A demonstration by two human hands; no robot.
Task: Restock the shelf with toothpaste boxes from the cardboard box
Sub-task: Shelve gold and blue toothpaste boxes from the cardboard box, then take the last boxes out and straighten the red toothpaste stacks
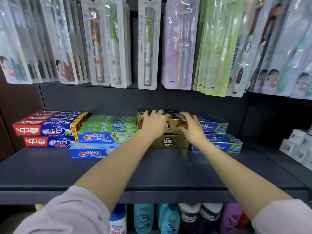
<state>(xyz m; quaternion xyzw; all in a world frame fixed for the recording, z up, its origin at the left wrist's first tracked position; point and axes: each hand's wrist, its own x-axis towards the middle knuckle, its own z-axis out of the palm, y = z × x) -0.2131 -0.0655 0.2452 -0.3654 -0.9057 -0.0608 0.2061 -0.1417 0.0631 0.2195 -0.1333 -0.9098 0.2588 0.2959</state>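
Note:
A stack of gold toothpaste boxes (173, 141) stands at the middle of the dark shelf (152, 173). My left hand (154, 123) lies over the top gold box (177, 123), fingers spread across its upper face and back edge. My right hand (192, 126) is blurred, its fingers extended against the right end of that box. To the left of the gold stack lie red-and-blue boxes (45, 130) and green and blue Crest boxes (104, 137). Blue boxes (217, 141) are stacked on the right. The cardboard box is out of view.
Toothbrush packs (148, 44) hang low above the shelf's back. White boxes (298, 147) sit at the far right. Bottles (168, 218) fill the shelf below. The dark shelf's front half is bare in front of the toothpaste stacks.

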